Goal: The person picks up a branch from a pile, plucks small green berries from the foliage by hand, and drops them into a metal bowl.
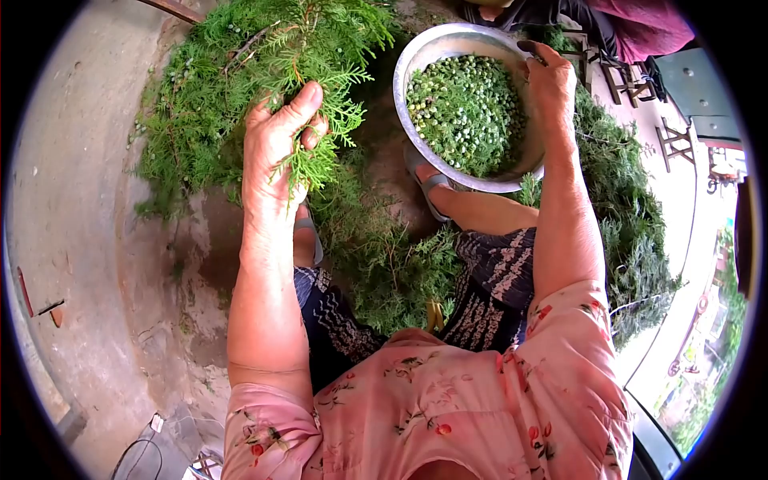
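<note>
Upright in my left hand (282, 148) is a leafy cypress branch (302, 48), its flat green sprays fanning above and below the fist. The thumb presses over the stem. My right hand (550, 90) is at the right rim of a round metal basin (408, 120), fingers curled with their tips toward the inside; I cannot tell what they hold. Inside the basin lies a heap of small green cones (468, 112) mixed with bits of foliage. The basin stands on the ground beyond my sandalled foot (432, 188).
A large pile of cut branches (192, 120) lies at the left, with more foliage (392, 272) between my legs and along the right side (620, 208). Another person in dark trousers (588, 20) sits at the upper right, near wooden stools (676, 144). Concrete floor (72, 200) stretches along the left.
</note>
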Available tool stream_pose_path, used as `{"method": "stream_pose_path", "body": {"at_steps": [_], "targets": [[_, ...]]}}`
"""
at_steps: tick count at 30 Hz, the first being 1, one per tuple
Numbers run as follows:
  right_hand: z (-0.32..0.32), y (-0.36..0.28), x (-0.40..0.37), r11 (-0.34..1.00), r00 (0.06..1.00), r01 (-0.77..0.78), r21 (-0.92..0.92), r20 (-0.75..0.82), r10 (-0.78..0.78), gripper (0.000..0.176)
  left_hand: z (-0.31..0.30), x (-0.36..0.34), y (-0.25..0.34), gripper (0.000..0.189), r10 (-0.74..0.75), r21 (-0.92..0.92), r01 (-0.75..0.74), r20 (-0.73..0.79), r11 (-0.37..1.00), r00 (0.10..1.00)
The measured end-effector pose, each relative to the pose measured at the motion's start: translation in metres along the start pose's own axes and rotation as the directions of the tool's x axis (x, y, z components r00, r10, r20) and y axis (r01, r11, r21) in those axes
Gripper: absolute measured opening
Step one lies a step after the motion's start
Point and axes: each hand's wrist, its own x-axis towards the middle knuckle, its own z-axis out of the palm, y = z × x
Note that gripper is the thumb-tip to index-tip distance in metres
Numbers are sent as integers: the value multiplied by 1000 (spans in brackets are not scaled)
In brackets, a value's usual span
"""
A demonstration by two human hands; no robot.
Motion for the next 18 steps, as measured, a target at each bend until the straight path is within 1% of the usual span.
{"method": "stream_pose_path", "body": {"at_steps": [1, 2, 3, 4, 5, 6, 7, 8, 9, 10, 11, 12, 13, 14, 15, 16, 17, 18], "targets": [[-3, -7, 0, 989, 987, -143, 32, 74, 140, 26, 0, -1, 0, 10, -1, 0, 1, 0, 1000, 1000], [-6, -17, -2, 957, 950, -284, 54, 151, 274, 26, 0, -2, -1, 10, 12, 33, -12, 7, 999, 1000], [-8, -23, -5, 957, 950, -284, 55, 151, 274, 26, 1, -2, -1, 9, 26, 65, -27, 16, 998, 1000], [-8, -29, -7, 975, 969, -219, -39, 108, 222, 25, 1, -2, -1, 9, 35, 50, -38, 53, 998, 998], [-6, -33, -6, 980, 984, -150, -130, 72, 160, 24, 0, -1, -5, 9, 54, 79, -60, 71, 995, 996], [-3, -28, -4, 995, 999, -12, -103, 41, 17, 23, 2, -1, -7, 10, 58, 123, -66, 68, 990, 996], [1, -17, 0, 989, 991, 130, -73, 7, -130, 23, 6, -2, -8, 10, 69, 170, -78, 60, 982, 996], [5, -6, 3, 961, 975, 223, -165, 16, -223, 23, 10, -4, -9, 8, 61, 213, -74, 69, 974, 996], [2, -12, 4, 960, 988, 53, -276, 153, -10, 25, 10, -4, -13, 6, 43, 211, -59, 78, 976, 996], [3, -18, 1, 983, 980, -12, -185, 193, 48, 24, 9, -4, -19, 5, 46, 284, -61, 57, 957, 997], [3, -28, -3, 992, 965, -80, -100, 240, 102, 23, 8, -3, -25, 4, 48, 353, -58, 37, 934, 998], [8, -35, -7, 977, 927, -190, 102, 347, 144, 23, 8, -3, -29, 4, 70, 367, -85, 53, 926, 996], [14, -42, -13, 907, 874, -314, 280, 458, 161, 23, 8, -2, -32, 4, 87, 379, -107, 71, 919, 994], [11, -63, -21, 912, 832, -306, 274, 542, 116, 21, 10, -2, -34, 6, 104, 426, -118, 56, 897, 993], [8, -75, -35, 916, 829, -51, 399, 528, -184, 22, 12, -2, -34, 22, 148, 498, -175, 93, 850, 985], [4, -95, -40, 972, 778, 165, 169, 584, -233, 26, 13, -2, -37, 23, 183, 544, -212, 107, 812, 977], [13, -97, -41, 971, 779, 170, 171, 579, -239, 26, 12, -1, -43, 24, 216, 588, -247, 125, 770, 968], [25, -93, -42, 856, 730, -350, 379, 683, -4, 34, 8, 2, -53, 26, 272, 662, -293, 139, 690, 952]]}}
